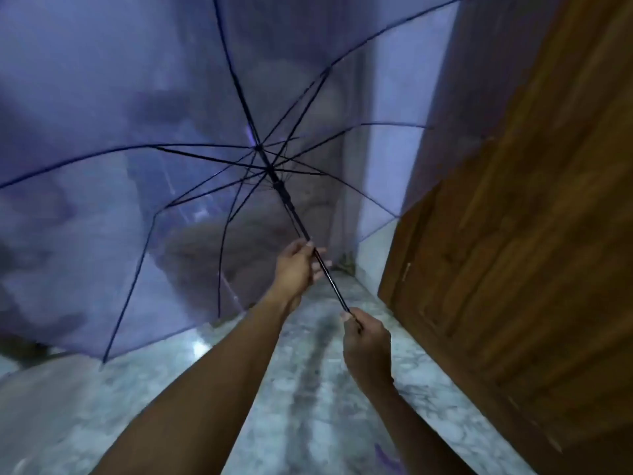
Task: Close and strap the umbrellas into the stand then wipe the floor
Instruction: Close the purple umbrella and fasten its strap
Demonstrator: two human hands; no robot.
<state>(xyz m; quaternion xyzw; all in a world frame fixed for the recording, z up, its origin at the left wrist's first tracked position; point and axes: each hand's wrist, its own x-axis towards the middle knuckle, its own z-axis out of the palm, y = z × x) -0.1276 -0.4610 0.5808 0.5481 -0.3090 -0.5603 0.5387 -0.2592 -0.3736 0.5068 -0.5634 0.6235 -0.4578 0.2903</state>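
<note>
- The umbrella (137, 97) is open. Its see-through purple canopy fills the view from 9 o'clock round to 1 o'clock and is tilted away from the person.
- Dark ribs (191, 156) fan out from the hub just above the centre, and the canopy's lower edge hangs above the floor at 8 o'clock.
- The black shaft (329, 277) slants from the hub down towards 5 o'clock, with the runner (284, 193) sitting high on it, close under the ribs.
- The left hand (299, 265), just below centre, has its fingers and thumb curled round the shaft partway down.
- The right hand (368, 344), at 5 o'clock from the left one and a little apart from it, is fisted round the lowest end of the shaft. The handle is hidden inside it.
- Both forearms reach in bare from the bottom edge.
- A brown wooden door (513, 200) takes up the side from 1 o'clock to 5 o'clock, near the right hand but not touching it.
- A pale marbled floor (239, 423) lies below, with a dark streak (318, 354) running up the middle between the arms.
- A strip of light wall (371, 258) shows between the canopy edge and the door.
- Shapes behind the canopy are too blurred to tell.
</note>
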